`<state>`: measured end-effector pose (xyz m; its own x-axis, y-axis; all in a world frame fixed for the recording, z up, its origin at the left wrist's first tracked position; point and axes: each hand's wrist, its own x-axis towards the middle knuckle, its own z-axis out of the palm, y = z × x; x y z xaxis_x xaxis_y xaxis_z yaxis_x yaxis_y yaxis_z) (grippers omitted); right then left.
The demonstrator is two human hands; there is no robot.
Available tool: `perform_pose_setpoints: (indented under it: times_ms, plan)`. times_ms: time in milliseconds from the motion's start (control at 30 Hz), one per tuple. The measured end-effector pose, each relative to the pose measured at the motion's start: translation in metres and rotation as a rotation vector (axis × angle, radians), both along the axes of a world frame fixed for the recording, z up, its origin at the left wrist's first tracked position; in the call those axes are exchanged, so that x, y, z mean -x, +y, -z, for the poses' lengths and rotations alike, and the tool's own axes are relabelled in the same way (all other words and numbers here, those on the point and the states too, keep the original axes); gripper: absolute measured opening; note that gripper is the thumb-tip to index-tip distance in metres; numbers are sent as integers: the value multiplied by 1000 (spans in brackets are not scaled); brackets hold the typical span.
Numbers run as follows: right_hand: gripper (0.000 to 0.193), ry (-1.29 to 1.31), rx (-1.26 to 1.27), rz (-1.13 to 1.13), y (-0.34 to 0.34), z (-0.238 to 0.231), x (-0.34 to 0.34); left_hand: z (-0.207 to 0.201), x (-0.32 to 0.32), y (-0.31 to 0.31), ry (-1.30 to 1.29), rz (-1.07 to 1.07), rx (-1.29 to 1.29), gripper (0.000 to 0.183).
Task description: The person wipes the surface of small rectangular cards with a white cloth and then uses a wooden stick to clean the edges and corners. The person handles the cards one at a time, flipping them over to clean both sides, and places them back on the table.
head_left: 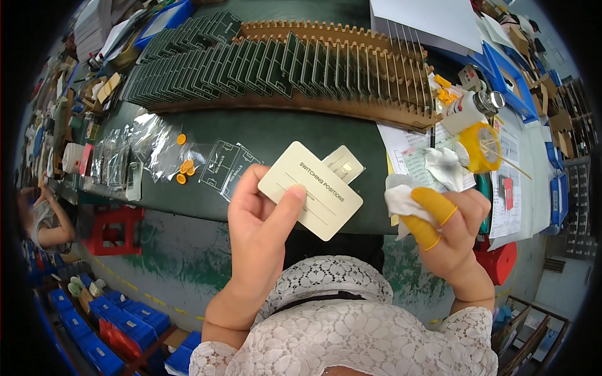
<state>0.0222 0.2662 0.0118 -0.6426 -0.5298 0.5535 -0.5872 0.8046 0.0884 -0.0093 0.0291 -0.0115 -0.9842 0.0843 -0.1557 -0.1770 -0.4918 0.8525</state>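
My left hand (257, 225) is closed on a cream printed plate (313, 191) with rounded corners, the thumb pressed on its face. Just behind its upper right edge a smaller cream plate (343, 164) shows in part on the table's edge. To the right, my right hand (445, 225) pinches a white cloth wad (404, 197) and is apart from the plate. Yellow finger cots cover two of its fingertips. Left of the plate lies a dark green plate with white line drawings (224, 164).
A long wooden rack (301, 111) with rows of upright dark plates spans the back of the green table. Orange caps (187, 167) and clear plastic bags (153, 147) lie at left. A white bottle (465, 111), yellow tape roll (481, 147), crumpled cloth (445, 166) and papers stand at right.
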Motion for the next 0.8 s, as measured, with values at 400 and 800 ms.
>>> perform_pose_setpoints:
  times_ms: [400, 800]
  plan:
    - [34, -741, 508, 351, 40, 31, 9, 3, 2, -4, -38, 67, -29, 12]
    - [65, -976, 1331, -129, 2, 24, 21, 4, -3, 4, 14, 202, 38, 14]
